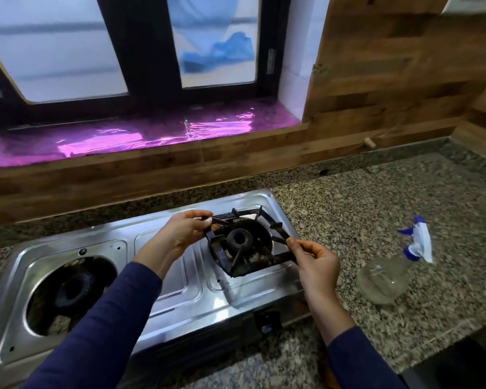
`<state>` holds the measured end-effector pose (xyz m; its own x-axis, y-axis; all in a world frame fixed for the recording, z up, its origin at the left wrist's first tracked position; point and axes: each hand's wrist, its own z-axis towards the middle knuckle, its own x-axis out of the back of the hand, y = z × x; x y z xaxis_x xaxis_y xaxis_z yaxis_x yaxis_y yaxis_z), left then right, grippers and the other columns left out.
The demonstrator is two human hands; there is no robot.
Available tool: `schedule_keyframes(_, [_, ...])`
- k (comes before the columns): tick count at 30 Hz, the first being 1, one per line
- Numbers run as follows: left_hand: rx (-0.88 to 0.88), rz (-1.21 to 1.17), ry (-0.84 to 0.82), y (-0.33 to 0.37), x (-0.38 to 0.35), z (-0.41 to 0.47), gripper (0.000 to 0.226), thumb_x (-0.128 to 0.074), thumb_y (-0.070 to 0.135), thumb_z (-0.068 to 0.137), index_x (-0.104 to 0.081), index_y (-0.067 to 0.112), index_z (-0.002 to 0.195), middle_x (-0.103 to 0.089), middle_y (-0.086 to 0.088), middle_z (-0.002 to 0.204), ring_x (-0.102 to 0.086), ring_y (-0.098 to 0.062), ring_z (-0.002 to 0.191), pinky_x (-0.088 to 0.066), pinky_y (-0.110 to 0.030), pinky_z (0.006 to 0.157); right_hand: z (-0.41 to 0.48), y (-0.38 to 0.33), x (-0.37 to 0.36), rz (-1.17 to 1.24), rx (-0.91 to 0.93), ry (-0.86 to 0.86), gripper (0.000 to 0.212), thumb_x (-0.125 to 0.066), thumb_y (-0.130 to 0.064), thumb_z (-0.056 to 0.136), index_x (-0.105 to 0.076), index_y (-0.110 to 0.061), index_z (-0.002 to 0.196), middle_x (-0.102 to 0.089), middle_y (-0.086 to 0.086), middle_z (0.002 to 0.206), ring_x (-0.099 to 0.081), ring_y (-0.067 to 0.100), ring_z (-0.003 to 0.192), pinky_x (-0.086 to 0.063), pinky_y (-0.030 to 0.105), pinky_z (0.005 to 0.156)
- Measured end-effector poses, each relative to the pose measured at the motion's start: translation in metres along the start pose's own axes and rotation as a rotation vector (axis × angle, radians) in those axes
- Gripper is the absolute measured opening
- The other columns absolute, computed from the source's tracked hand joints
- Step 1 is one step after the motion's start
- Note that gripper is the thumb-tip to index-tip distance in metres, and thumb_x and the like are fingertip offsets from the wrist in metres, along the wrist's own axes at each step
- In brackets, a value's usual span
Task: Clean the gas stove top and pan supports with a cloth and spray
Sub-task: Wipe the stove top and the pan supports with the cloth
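Note:
A steel two-burner gas stove (166, 279) sits on the granite counter. Over its right burner (239, 239) is a black square pan support (227, 262). My left hand (180, 234) pinches the support's far-left prong. My right hand (316, 261) pinches its near-right corner. The support looks slightly tilted, and I cannot tell if it rests on the stove. The left burner (73, 287) is bare, with no support on it. A clear spray bottle (387, 279) with a white and blue trigger stands on the counter to the right. No cloth is in view.
The granite counter (362, 209) stretches right of the stove. A wood-panelled wall (390, 80) rises behind it. Pink foil covers the window sill (152, 136). A black stove knob (268, 321) faces me at the front. A dark edge lies at the bottom right.

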<state>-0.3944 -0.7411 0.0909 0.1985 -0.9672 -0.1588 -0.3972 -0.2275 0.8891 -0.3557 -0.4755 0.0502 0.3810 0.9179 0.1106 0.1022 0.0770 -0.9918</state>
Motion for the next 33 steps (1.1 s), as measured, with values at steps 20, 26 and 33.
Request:
schedule_keyframes(20, [-0.267, 0.647, 0.135, 0.003, 0.009, 0.049, 0.007, -0.078, 0.008, 0.079, -0.075, 0.014, 0.079, -0.07, 0.001, 0.074, -0.06, -0.007, 0.068, -0.043, -0.02, 0.064, 0.021, -0.001, -0.025, -0.152, 0.037, 0.042, 0.013, -0.081, -0.023, 0.079, -0.071, -0.025, 0.072, -0.07, -0.006, 0.07, -0.068, 0.013, 0.07, -0.052, 0.023, 0.06])
schedule_keyframes(26, [-0.348, 0.848, 0.11, -0.005, 0.021, 0.058, 0.003, -0.08, 0.015, 0.078, -0.077, 0.017, 0.078, -0.073, 0.0, 0.081, -0.062, -0.013, 0.074, -0.05, -0.031, 0.072, 0.015, 0.008, -0.022, -0.396, 0.207, -0.034, 0.008, -0.078, -0.029, 0.082, -0.078, -0.02, 0.082, -0.069, -0.012, 0.068, -0.064, 0.008, 0.059, -0.056, 0.035, 0.055])
schedule_keyframes(33, [-0.378, 0.884, 0.113, -0.013, 0.026, 0.059, 0.003, -0.079, 0.014, 0.078, -0.078, 0.016, 0.079, -0.073, 0.001, 0.08, -0.058, -0.006, 0.071, -0.041, -0.023, 0.063, 0.017, 0.023, -0.023, -0.523, 0.351, -0.091, 0.007, -0.081, -0.026, 0.079, -0.08, -0.019, 0.082, -0.069, -0.009, 0.07, -0.062, 0.013, 0.068, -0.055, 0.038, 0.062])
